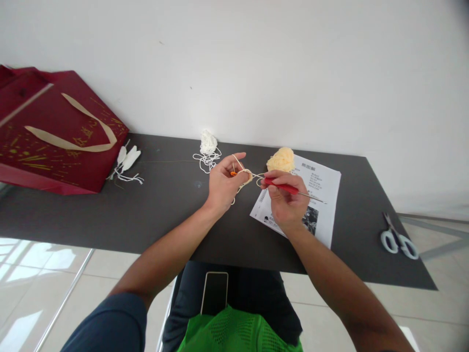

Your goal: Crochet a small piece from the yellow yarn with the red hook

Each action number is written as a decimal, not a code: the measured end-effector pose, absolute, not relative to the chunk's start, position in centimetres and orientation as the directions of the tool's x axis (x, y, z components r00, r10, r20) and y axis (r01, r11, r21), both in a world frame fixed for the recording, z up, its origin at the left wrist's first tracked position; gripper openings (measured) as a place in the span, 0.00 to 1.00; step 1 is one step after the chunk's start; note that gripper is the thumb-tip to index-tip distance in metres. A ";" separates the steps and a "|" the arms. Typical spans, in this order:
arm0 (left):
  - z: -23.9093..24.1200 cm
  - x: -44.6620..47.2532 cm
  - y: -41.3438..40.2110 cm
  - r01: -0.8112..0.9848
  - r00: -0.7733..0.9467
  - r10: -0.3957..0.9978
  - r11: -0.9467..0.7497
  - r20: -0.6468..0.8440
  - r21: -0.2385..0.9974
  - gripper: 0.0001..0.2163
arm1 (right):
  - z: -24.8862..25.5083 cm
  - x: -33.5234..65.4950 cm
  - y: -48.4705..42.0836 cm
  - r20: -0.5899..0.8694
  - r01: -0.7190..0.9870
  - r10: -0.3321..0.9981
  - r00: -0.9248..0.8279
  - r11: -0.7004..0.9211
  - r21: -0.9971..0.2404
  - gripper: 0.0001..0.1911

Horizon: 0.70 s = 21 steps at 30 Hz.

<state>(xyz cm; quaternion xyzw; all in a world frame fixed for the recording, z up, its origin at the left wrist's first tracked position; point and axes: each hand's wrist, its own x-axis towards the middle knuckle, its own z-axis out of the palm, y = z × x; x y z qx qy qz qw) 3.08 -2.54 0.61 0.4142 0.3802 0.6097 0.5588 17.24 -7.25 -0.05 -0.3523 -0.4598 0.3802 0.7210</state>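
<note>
Green vest point(240, 332) | red-handled hook point(288, 187) slants, upper end leftward | right fingers point(277, 174) grip it | left fingers point(227, 162) pinch yarn point(247, 177)

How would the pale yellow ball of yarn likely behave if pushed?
The pale yellow ball of yarn would probably squash softly, given its fluffy-looking surface. Its wound strands suggest it is light for its size. The rounded, lumpy outline hints it might roll unevenly.

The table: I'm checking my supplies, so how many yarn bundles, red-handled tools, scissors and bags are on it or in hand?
Yarn bundles: 2 (white yarn, pale yellow yarn)
Red-handled tool: 1, in the right hand
Scissors: 1 pair
Dark red bag: 1
Total: 5
</note>
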 end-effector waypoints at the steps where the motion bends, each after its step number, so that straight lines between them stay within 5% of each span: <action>1: 0.6 3.1 -2.6 -0.370 -0.032 0.996 -0.085 0.078 0.925 0.22 | 0.0 17.3 -7.4 0.392 -0.213 0.874 0.288 0.458 -0.863 0.09; 6: 0.7 3.1 -2.6 -0.398 -0.029 0.997 -0.080 0.074 0.914 0.21 | 0.1 17.2 -7.6 0.394 -0.184 0.875 0.280 0.452 -0.873 0.09; 11: 0.7 3.1 -2.6 -0.411 -0.025 0.996 -0.091 0.089 0.907 0.21 | 0.2 17.1 -6.7 0.283 -0.351 0.913 0.294 0.378 -0.856 0.09; 21: 1.2 3.1 -3.2 -0.227 -0.052 0.980 -0.200 0.194 0.953 0.18 | 0.5 17.5 -5.9 0.161 -0.445 0.950 0.266 0.269 -0.854 0.08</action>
